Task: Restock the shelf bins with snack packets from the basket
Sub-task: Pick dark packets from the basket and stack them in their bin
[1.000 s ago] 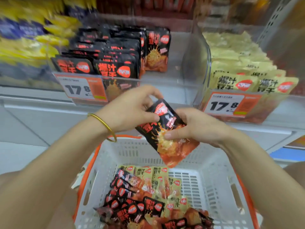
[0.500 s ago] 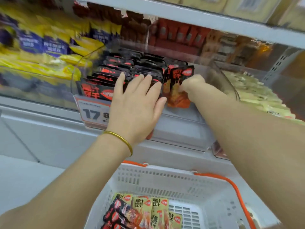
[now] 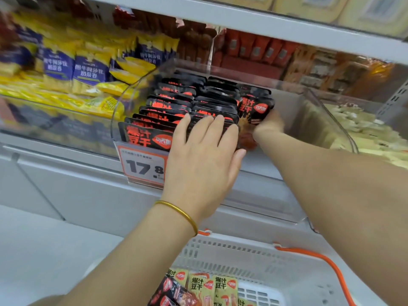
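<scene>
A clear shelf bin point(image 3: 326, 111) holds rows of black-and-red snack packets point(image 3: 167, 109). My left hand point(image 3: 203, 157) lies flat with straight fingers against the front packets of the middle row. My right hand point(image 3: 268, 127) reaches into the bin's right side and holds one black-and-red packet point(image 3: 255, 111) upright beside the rows; its fingers are mostly hidden behind the packet. Below, the white basket point(image 3: 242, 255) with an orange handle holds yellow and black packets point(image 3: 203, 286).
A price tag reading 17.8 point(image 3: 143, 166) hangs on the bin's front. Yellow and blue bags point(image 3: 72, 71) fill the bin to the left, pale yellow packets point(image 3: 364, 133) the bin to the right. A shelf board point(image 3: 265, 18) runs overhead.
The packet went from above the basket into the bin's right side in my right hand. My left hand let go of it and now presses the front packets.
</scene>
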Tool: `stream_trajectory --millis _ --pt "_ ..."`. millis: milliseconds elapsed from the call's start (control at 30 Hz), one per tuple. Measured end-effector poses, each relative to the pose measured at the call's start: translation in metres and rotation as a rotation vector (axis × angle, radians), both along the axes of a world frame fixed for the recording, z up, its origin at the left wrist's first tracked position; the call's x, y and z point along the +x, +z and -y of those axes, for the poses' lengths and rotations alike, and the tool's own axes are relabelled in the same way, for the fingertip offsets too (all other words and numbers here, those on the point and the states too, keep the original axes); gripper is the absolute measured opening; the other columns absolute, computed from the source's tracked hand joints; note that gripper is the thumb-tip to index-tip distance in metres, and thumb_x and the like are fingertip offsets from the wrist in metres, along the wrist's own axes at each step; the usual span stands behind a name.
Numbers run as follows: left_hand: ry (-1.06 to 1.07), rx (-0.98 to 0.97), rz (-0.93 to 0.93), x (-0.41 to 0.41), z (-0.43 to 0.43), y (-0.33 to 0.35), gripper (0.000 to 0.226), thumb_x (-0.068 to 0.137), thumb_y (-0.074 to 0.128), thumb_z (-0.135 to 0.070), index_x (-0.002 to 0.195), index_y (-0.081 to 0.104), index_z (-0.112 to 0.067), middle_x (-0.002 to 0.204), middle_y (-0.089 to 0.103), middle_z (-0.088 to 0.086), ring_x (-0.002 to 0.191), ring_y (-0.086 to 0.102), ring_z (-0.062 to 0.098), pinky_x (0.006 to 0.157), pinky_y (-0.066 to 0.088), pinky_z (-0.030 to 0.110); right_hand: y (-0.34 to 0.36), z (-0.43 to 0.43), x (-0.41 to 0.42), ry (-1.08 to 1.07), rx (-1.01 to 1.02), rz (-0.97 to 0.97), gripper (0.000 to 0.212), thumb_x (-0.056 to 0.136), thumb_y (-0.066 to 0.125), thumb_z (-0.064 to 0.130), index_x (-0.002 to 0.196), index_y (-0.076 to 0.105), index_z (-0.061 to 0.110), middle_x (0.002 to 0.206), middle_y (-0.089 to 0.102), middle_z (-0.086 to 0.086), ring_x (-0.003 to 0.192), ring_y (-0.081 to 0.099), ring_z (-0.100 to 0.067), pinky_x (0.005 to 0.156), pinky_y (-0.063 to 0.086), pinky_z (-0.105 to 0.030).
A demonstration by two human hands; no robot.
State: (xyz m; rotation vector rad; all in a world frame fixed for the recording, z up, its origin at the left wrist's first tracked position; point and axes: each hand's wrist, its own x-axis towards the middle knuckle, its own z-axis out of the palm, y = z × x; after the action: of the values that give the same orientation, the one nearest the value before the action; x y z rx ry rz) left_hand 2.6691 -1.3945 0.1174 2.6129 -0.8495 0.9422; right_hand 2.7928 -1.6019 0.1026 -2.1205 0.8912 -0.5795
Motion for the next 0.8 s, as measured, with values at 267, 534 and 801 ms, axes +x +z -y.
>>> stream_trajectory --millis 267,534,801 --pt "0.001 0.0 0.003 0.0 0.0 -0.002 0.047 0.093 0.031 -0.039 0.122 0.059 -0.014 0.129 0.058 0.009 0.122 0.051 0.028 0.108 0.028 0.05 0.005 -0.006 -0.017 0.033 0.081 -0.101 0.049 0.091 0.059 0.014 0.135 0.039 0.007 0.135 0.047 -0.011 0.123 0.048 -0.024 0.08 0.041 -0.025" --pt "-0.013 0.005 -0.005 0.002 -0.001 -0.002 0.047 0.094 0.031 -0.038 0.121 0.059 -0.013 0.129 0.058 0.009 0.121 0.052 0.028 0.108 0.028 0.051 0.005 -0.006 -0.021 -0.065 -0.121 -0.153 0.043 0.103 0.034 0.025 0.142 0.029 0.01 0.143 0.039 -0.006 0.12 0.043 -0.013 0.079 0.04 -0.014" --pt "-0.09 -0.102 0.15 -0.005 -0.003 0.003 0.039 0.094 0.04 -0.032 0.119 0.062 -0.011 0.126 0.06 0.007 0.117 0.053 0.028 0.105 0.028 0.046 0.056 -0.038 -0.068 0.112 -0.043 0.015 0.041 0.087 0.06 0.01 0.123 0.041 0.008 0.125 0.051 -0.011 0.096 0.05 -0.02 0.069 0.039 -0.028"
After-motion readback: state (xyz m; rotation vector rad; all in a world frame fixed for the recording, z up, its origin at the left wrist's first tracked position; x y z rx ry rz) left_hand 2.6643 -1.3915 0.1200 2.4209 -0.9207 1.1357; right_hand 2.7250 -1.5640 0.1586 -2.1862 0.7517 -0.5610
